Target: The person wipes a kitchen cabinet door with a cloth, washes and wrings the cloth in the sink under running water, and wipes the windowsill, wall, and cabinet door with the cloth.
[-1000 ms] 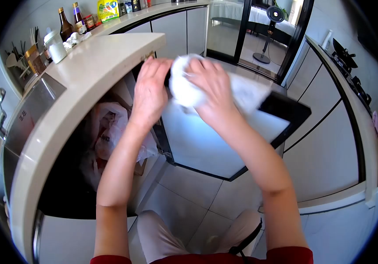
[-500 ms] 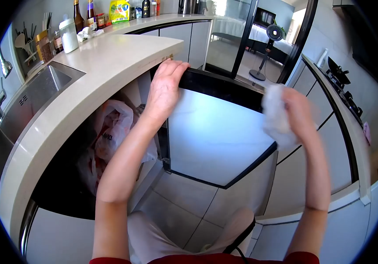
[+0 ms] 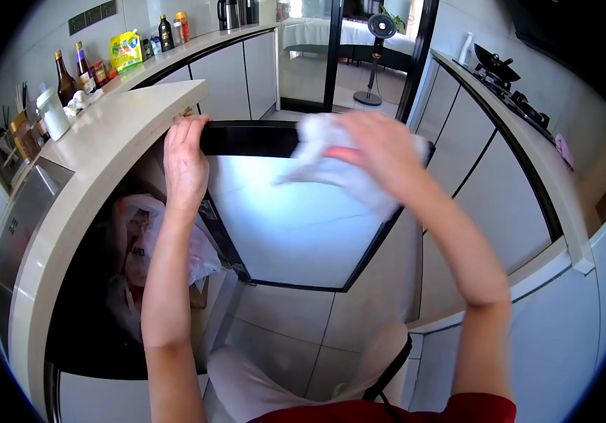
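Note:
An open cabinet door [image 3: 289, 225] stands before me, with a pale panel in a black frame. My left hand [image 3: 187, 162] is closed over its top edge, at the corner beside the countertop. My right hand [image 3: 384, 148] grips a white cloth [image 3: 320, 144], which lies over the door's upper black rim and hangs down across the panel. The moving cloth is slightly blurred. Inside the dark cabinet, left of the door, sits a white plastic bag [image 3: 151, 243] with reddish contents that I cannot make out.
The curved countertop [image 3: 116, 130] carries bottles, jars and a yellow pouch [image 3: 126, 51]. A steel sink [image 3: 32, 204] is at the left. On the right counter, a black pan [image 3: 497, 65] rests on the stove. A fan [image 3: 382, 27] stands beyond the glass door.
My right hand has brought the cloth leftward from the door's right side to its upper edge. My left hand still holds the door. The camera view has shifted right.

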The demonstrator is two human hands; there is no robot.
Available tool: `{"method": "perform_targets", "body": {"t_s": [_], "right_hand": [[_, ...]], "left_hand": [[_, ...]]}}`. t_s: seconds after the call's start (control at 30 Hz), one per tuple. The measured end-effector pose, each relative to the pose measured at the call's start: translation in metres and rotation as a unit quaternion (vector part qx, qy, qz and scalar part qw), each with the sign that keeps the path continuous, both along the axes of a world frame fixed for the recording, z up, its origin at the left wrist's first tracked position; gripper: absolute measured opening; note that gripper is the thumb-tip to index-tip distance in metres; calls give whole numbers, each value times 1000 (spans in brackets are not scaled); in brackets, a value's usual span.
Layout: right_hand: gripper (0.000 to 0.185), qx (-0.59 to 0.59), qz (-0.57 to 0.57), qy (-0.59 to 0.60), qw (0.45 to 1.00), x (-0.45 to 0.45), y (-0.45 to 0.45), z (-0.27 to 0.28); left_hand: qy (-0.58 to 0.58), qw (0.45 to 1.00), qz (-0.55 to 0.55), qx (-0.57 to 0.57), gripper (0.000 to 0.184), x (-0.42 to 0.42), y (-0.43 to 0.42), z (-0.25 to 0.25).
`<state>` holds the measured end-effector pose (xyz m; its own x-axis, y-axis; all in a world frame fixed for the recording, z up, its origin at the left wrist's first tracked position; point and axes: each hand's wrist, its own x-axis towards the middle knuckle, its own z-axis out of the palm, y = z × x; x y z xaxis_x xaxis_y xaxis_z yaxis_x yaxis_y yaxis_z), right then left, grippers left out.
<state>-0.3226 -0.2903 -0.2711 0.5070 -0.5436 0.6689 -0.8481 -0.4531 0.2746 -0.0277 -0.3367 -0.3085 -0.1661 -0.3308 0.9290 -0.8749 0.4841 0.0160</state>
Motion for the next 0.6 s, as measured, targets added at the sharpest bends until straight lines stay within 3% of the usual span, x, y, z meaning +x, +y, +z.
{"method": "perform_targets", "body": {"t_s": [0.13, 0.2, 0.3, 0.37, 0.4, 0.43, 0.5, 0.57, 0.6], "right_hand": [[36, 88, -8, -67, 994, -101, 37, 7], [35, 89, -3, -37, 995, -99, 39, 15], [30, 35, 70, 17, 997, -61, 27, 19], [32, 46, 44, 74, 995, -23, 17, 26], [35, 60, 111, 31, 992, -3, 5, 19], [47, 69, 112, 15, 991, 16, -5, 11], [47, 84, 45, 15, 995, 54, -19, 4], [48, -53, 57, -1, 997, 52, -16, -3], [48, -51, 54, -1, 997, 43, -11, -9]], "left_hand": [[9, 1000, -13, -21, 37, 0, -4, -1], [17, 999, -18, -24, 37, -1, -3, -3], [22, 999, -32, -28, 37, -3, -2, -1], [29, 999, -35, -26, 37, -5, -2, -2], [26, 999, -35, -25, 37, -5, 0, -3], [29, 999, -34, -19, 37, -4, 2, -2], [36, 999, -31, -7, 38, -5, 2, 0], [23, 1000, -16, 0, 37, -4, 3, 1], [23, 1000, -19, 2, 37, -4, 5, 0]]}}
